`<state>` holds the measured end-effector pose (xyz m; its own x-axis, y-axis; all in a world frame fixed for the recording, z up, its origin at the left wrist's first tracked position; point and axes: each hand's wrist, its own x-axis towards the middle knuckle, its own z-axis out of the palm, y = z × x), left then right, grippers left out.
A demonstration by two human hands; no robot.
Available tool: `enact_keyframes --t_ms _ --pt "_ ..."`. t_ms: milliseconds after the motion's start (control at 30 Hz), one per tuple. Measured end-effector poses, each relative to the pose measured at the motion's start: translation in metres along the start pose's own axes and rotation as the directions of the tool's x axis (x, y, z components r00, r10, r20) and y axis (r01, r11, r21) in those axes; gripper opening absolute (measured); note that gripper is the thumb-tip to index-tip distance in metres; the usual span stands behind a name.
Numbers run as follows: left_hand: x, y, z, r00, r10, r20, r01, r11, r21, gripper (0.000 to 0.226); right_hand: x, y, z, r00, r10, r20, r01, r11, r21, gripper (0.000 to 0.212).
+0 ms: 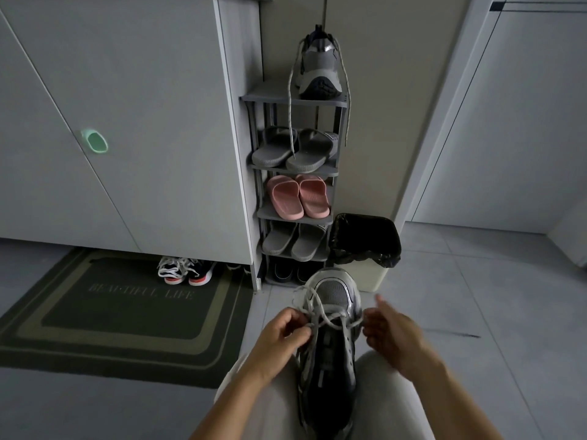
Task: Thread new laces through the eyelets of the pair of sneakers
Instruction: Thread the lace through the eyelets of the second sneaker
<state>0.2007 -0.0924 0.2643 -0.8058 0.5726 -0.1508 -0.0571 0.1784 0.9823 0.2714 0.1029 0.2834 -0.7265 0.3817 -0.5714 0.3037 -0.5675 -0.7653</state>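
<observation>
While seated low with one grey sneaker [333, 347] wedged between the legs [378, 395], toe pointing away, facing a narrow shoe rack [254, 217] against the wall. Top tier: a second grey sneaker [319, 68] tilted up against the wall, its loose lace [289, 106] dangling down both sides past the tier beneath. Second tier: grey slippers [292, 150]. Third: pink slippers [298, 196]. Fourth: another grey pair [293, 241]. Bottom, in shadow: dark shoes [286, 271], kind unclear. Just right of the rack, a pale bin [368, 277] with a black liner [365, 236], inside too dark to read. Under the cabinet [143, 122] to the left, trainers [185, 271] with white laces, at the far edge of a doormat [127, 328]. On the near sneaker, a pale lace [330, 319] crossed over the front eyelets and looped toward the toe. Left hand [282, 331] against the sneaker's left side, fingers curled, pinching a strand of that lace. Right hand [394, 331] just beside the right side, blurred, thumb raised, fingers loosely spread and gripping nothing visible, tips near the lace end
</observation>
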Motion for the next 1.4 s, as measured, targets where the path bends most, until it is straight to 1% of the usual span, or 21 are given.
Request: enact_keyframes --t_ms 33,100,200,267,333,433,533,600,667,733,767,800,867,900,967,1000,1033,1133,1233,1300,1400 --pt "0.000 -0.001 -0.001 1.000 0.014 0.020 -0.014 1.000 0.006 0.014 -0.008 0.004 0.007 0.999 -0.019 0.047 0.024 0.995 -0.100 0.029" --pt "0.001 -0.001 -0.002 1.000 0.015 0.012 -0.016 1.000 0.027 0.012 -0.022 0.009 0.015 0.996 -0.033 0.083 0.047 0.984 -0.170 0.021" --pt "0.000 -0.001 -0.003 0.999 0.033 -0.001 -0.033 0.998 0.059 0.012 -0.030 0.014 0.017 0.999 -0.032 0.017 0.034 0.983 -0.179 0.024" --pt "-0.001 0.000 -0.001 0.999 0.047 -0.005 -0.046 0.996 0.082 0.016 -0.033 0.015 0.020 1.000 -0.009 -0.010 0.006 0.964 -0.267 0.030" --pt "0.000 0.002 0.000 0.999 0.044 0.015 -0.045 0.997 0.065 0.019 -0.034 0.017 0.024 0.998 -0.054 -0.013 0.048 0.952 -0.302 0.030" --pt "0.000 0.005 -0.001 0.996 0.058 0.063 -0.060 0.998 0.036 0.019 -0.032 0.019 0.027 0.983 -0.182 -0.035 0.173 0.968 -0.185 0.023" --pt "-0.003 0.004 -0.004 0.994 0.090 0.059 -0.088 0.995 -0.039 0.020 -0.025 0.013 0.019 0.952 -0.278 -0.130 0.274 0.961 -0.042 0.023" --pt "-0.006 0.003 -0.007 0.995 0.094 0.044 -0.088 0.990 -0.113 0.019 -0.015 0.003 0.000 0.930 -0.278 -0.241 0.302 0.950 0.071 0.024" --pt "-0.006 0.002 -0.007 0.995 0.085 0.049 -0.075 0.981 -0.178 0.018 -0.003 -0.009 -0.022 0.906 -0.240 -0.350 0.313 0.935 0.168 0.028" --pt "-0.006 0.001 -0.005 0.996 0.074 0.045 -0.063 0.978 -0.198 0.019 0.008 -0.017 -0.037 0.896 -0.195 -0.399 0.313 0.914 0.258 0.031" --pt "-0.006 0.003 -0.005 0.998 0.057 0.038 -0.048 0.980 -0.195 0.019 0.012 -0.017 -0.039 0.910 -0.165 -0.380 0.284 0.916 0.283 0.031" --pt "-0.005 0.005 -0.004 0.999 0.031 0.032 -0.025 0.982 -0.185 0.019 0.014 -0.016 -0.036 0.937 -0.133 -0.324 0.232 0.929 0.288 0.030" --pt "-0.003 0.008 -0.005 0.999 -0.030 0.038 0.035 0.990 -0.136 0.027 0.011 -0.009 -0.022 0.986 -0.071 -0.149 0.101 0.974 0.205 0.029" --pt "-0.002 0.011 -0.004 0.997 -0.058 0.040 0.061 0.996 -0.070 0.032 0.006 -0.005 -0.013 0.997 -0.049 -0.056 0.056 0.990 0.127 0.028" --pt "-0.001 0.016 -0.003 0.996 -0.079 0.037 0.077 0.996 0.051 0.034 -0.008 0.003 0.006 0.994 -0.056 0.093 0.057 0.998 -0.008 0.020" --pt "0.000 0.017 -0.002 0.996 -0.076 0.041 0.074 0.996 0.055 0.032 -0.013 0.008 0.012 0.989 -0.083 0.123 0.089 0.995 -0.039 0.015" --pt "0.000 0.018 -0.001 0.996 -0.076 0.050 0.075 0.996 0.038 0.031 -0.016 0.012 0.017 0.986 -0.115 0.121 0.120 0.992 -0.042 0.010" --pt "-0.001 0.017 -0.004 0.996 -0.075 0.043 0.077 0.996 -0.046 0.028 -0.019 0.019 0.017 0.976 -0.217 0.031 0.216 0.976 0.032 0.017" --pt "0.000 0.017 -0.011 0.998 -0.062 0.032 0.064 0.997 -0.053 0.026 -0.020 0.017 0.012 0.949 -0.311 -0.052 0.312 0.949 0.029 0.017" --pt "0.002 0.019 -0.016 0.999 -0.045 0.023 0.046 0.999 -0.020 0.027 -0.022 0.016 0.010 0.944 -0.323 -0.063 0.325 0.946 0.012 0.017" --pt "0.005 0.025 -0.023 0.999 -0.025 0.023 0.024 0.999 0.034 0.027 -0.021 0.016 0.007 0.957 -0.286 -0.055 0.287 0.958 0.012 0.016"
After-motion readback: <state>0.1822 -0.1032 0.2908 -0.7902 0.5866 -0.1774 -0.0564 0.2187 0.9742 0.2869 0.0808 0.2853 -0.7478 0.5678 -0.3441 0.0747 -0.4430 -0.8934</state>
